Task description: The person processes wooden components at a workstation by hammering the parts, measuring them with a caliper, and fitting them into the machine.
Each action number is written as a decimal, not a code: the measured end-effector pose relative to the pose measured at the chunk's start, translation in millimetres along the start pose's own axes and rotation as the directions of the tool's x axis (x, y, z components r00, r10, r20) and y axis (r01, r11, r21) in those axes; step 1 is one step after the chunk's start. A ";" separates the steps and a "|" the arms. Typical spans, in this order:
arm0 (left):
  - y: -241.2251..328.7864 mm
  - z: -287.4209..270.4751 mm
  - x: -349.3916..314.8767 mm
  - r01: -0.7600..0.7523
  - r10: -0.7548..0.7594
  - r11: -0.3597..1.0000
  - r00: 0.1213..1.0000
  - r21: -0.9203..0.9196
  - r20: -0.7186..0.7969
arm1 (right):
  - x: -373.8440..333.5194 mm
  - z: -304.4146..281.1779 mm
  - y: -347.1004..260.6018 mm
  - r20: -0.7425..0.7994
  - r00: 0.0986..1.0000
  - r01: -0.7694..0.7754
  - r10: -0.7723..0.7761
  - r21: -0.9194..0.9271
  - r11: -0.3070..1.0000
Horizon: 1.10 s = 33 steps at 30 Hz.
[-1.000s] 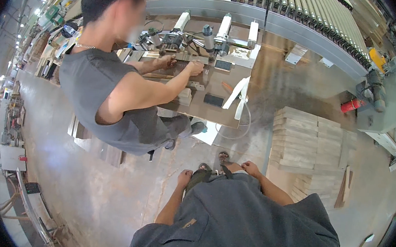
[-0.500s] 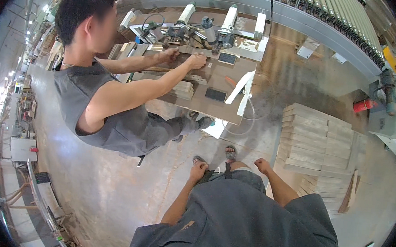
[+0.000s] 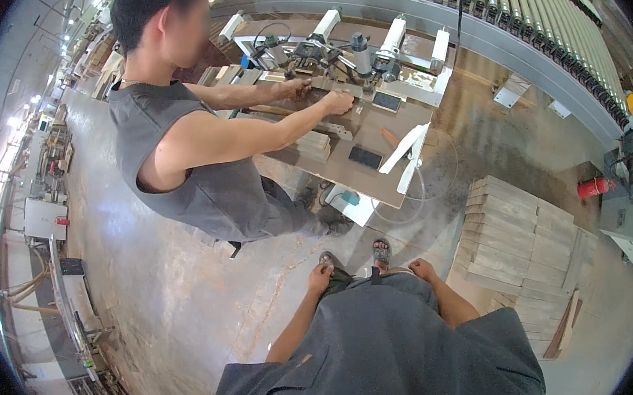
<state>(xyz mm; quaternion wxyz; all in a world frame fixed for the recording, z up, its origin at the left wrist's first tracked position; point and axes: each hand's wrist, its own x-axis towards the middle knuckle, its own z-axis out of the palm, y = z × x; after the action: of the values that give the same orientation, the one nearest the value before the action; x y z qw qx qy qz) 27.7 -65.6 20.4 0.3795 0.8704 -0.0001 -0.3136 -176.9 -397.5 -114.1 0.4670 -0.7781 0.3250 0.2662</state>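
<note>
My left hand (image 3: 320,278) is closed at the left side of my waist, against a dark cloth (image 3: 339,281) that hangs there. What its fingers pinch is too small to make out. At the right side of my waist, my right hand (image 3: 422,269) is curled closed beside the hem of my dark grey shirt (image 3: 402,333). Whether it holds the hem cannot be told. Both hands are apart from the workbench (image 3: 342,158), where a co-worker (image 3: 208,143) in a grey sleeveless top has both hands on a wooden piece (image 3: 333,88) by the clamping machine (image 3: 359,54).
Wooden boards lie in a stack (image 3: 517,230) on the floor to my right. A fire extinguisher (image 3: 594,188) stands farther right. On the bench are a dark phone-like slab (image 3: 366,157) and white strips (image 3: 405,149); a thin hose (image 3: 421,191) loops beside its corner.
The whole view has shifted, so the bench and co-worker appear farther right. My right hand has come in closer to my shirt hem. My left hand stays at my waist.
</note>
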 end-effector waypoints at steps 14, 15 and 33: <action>36.2 -5.6 9.6 0.019 -0.021 0.999 0.998 0.048 0.059 | -4.6 -19.4 -15.8 -0.075 0.997 -0.019 0.032 0.174 0.985; 34.0 -5.1 10.8 0.038 -0.039 0.999 0.998 0.028 0.058 | -3.9 -19.9 -17.2 -0.041 0.999 -0.023 0.032 0.215 0.976; 30.2 2.1 12.6 0.001 -0.002 1.000 0.999 0.021 0.039 | -9.0 -23.6 -20.6 -0.081 0.997 0.000 0.007 0.098 0.995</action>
<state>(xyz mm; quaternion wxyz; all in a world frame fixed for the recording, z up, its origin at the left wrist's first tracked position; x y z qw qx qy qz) 43.8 -91.5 32.4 0.3702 0.8679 -0.0101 -0.3309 -164.6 -409.2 -86.3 0.4905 -0.7639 0.3577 0.2189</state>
